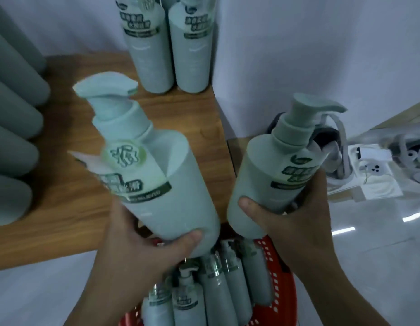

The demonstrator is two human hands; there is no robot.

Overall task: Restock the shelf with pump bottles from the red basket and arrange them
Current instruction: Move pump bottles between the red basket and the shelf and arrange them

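Observation:
My left hand point(143, 250) grips the base of a pale green pump bottle point(162, 180), tilted with its pump toward the wooden shelf point(70, 184). My right hand point(296, 215) grips a second pump bottle point(267, 182) round its lower body, just right of the shelf's edge. Below both hands the red basket point(277, 278) holds several more pump bottles point(213, 288) lying side by side. Two matching bottles point(171, 48) stand upright at the back right corner of the shelf.
A row of plain grey-green bottles point(14, 137) lines the shelf's left side. A white wall point(298, 43) rises right of the shelf. Packaged goods and cables point(373, 165) lie on a lower surface at the right, above a glossy floor point(380, 243).

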